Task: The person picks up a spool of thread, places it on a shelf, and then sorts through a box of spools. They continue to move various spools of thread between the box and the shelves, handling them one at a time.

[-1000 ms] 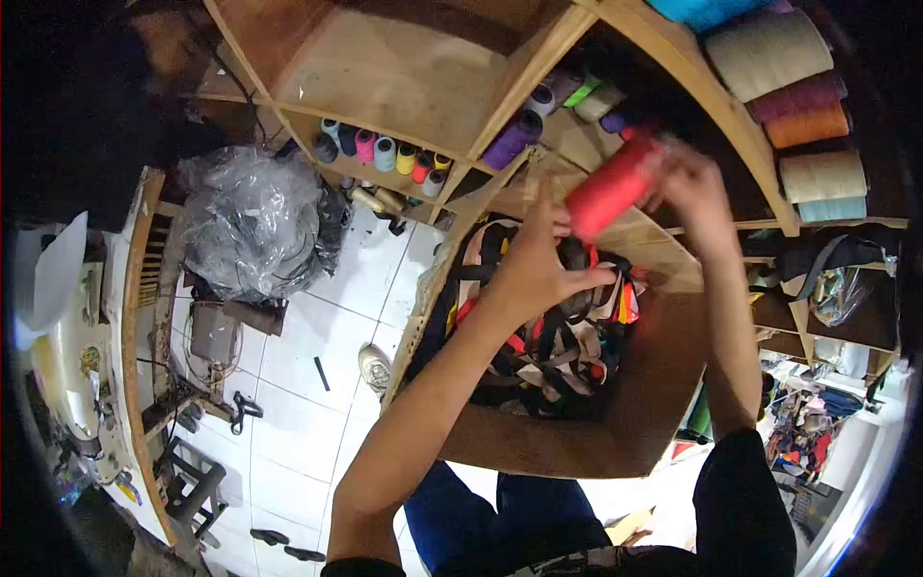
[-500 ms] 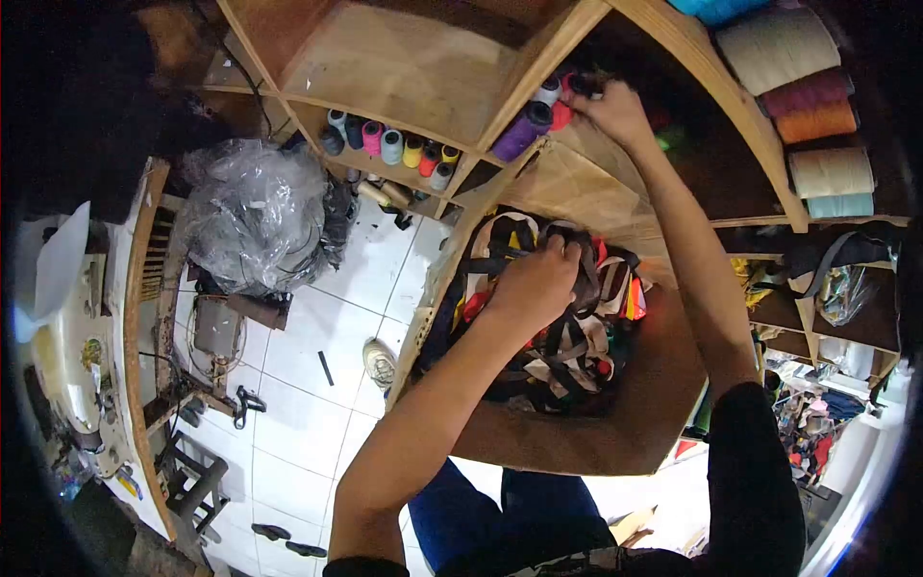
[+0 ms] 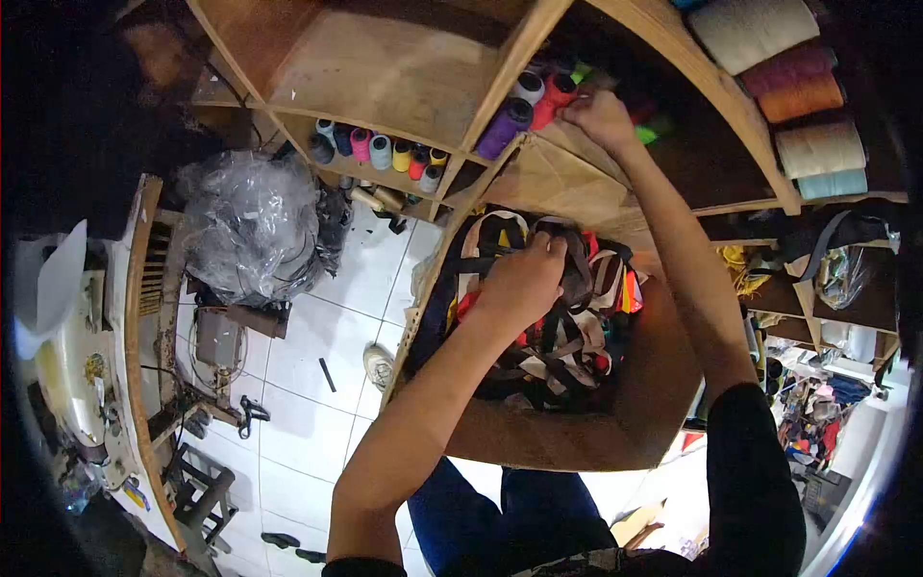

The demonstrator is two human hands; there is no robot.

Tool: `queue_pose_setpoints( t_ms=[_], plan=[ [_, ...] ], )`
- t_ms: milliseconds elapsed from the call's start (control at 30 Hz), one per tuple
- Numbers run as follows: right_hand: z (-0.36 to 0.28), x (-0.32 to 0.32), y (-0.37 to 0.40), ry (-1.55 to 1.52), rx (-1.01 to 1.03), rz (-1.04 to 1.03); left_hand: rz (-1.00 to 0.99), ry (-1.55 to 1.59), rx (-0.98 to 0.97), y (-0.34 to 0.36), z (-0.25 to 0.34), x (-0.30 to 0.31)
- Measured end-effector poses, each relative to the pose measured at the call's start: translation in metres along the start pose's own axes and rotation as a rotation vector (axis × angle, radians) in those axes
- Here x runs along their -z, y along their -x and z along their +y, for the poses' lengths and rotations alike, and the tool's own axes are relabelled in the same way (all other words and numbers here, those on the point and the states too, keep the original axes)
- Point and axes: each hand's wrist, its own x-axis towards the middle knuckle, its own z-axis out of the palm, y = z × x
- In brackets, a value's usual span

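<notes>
My left hand (image 3: pixel 524 279) is inside a large cardboard box (image 3: pixel 567 444), its fingers closed on a dark strap (image 3: pixel 575 258) at the top of a tangled heap of straps (image 3: pixel 562 351). Black, beige, red and yellow pieces show in that heap. Higher up, my right hand (image 3: pixel 604 120) reaches into a wooden shelf compartment beside a red thread spool (image 3: pixel 556 94). Its fingers are bent together at the spool's edge; whatever lies between them is hidden. A purple spool (image 3: pixel 505 130) and a white-grey spool (image 3: pixel 529 87) stand left of the red one.
Several small spools (image 3: pixel 381 152) line the neighbouring compartment. Large thread cones (image 3: pixel 812 96) sit at the upper right. A clear plastic bag (image 3: pixel 252 226) rests at left, above a white tiled floor (image 3: pixel 303 409). A sewing machine (image 3: pixel 72 375) stands at far left.
The view has shifted slightly. My right hand has moved lower beside the red spool, which shows more fully now, with green behind it. My left hand stays at the heap of straps.
</notes>
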Motion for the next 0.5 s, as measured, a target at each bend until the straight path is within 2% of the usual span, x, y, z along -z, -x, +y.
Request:
queue_pose_setpoints(
  t_ms=[67, 167, 200, 233, 300, 333, 367, 400, 433, 500],
  plan=[
    [0.027, -0.017, -0.013, -0.145, 0.085, -0.024, -0.001, -0.014, 0.0, 0.0, -0.001, 0.0],
    [0.054, -0.036, -0.02, -0.57, 0.156, -0.057, -0.046, 0.001, 0.059, -0.002, 0.001, 0.004],
    [0.051, -0.029, -0.009, -0.481, 0.212, -0.045, -0.035, 0.002, 0.103, -0.002, 0.003, 0.003],
    [0.037, -0.011, 0.004, -0.394, 0.256, -0.046, 0.076, -0.031, -0.007, -0.006, -0.008, -0.01],
    [-0.024, 0.045, 0.059, -0.227, -0.134, -0.16, 0.119, -0.03, -0.068, -0.007, -0.014, -0.011],
    [-0.024, 0.048, 0.075, -0.525, -0.155, -0.132, 0.104, -0.036, -0.085, -0.005, -0.013, -0.007],
    [-0.018, 0.052, 0.085, -0.813, -0.153, -0.067, 0.22, -0.083, -0.104, -0.008, -0.019, -0.019],
    [0.013, 0.034, 0.069, -1.388, -0.071, -0.071, 0.182, -0.091, -0.086, -0.008, -0.016, -0.015],
    [0.016, 0.05, 0.085, -1.442, -0.046, -0.179, 0.144, -0.103, -0.062, -0.006, -0.014, -0.01],
    [0.061, 0.074, 0.111, -1.489, 0.12, -0.76, 0.165, -0.092, -0.123, -0.012, -0.023, -0.015]
  ],
)
